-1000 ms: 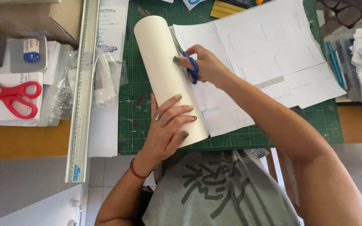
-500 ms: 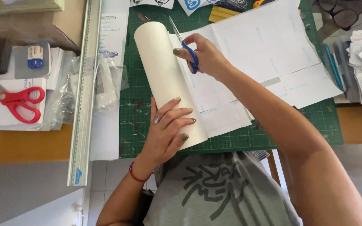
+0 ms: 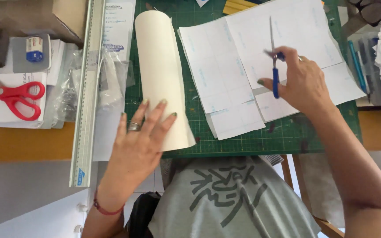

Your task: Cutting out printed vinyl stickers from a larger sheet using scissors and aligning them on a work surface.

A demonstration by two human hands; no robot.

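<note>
The right hand (image 3: 303, 86), its grip closed on the blue-handled scissors (image 3: 273, 57), has drawn away rightward from the cream sheet (image 3: 162, 75) and now hovers above the white printed sheets (image 3: 225, 75). The cutting stroke appears finished. The left hand (image 3: 140, 141), fingers spread and grasping nothing, stays flat on the sheet's near end, left of the scissors.

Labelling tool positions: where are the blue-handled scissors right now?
In the head view, the blue-handled scissors are in the right hand, right of centre, blades pointing away over the white printed sheets on the green cutting mat.
</note>
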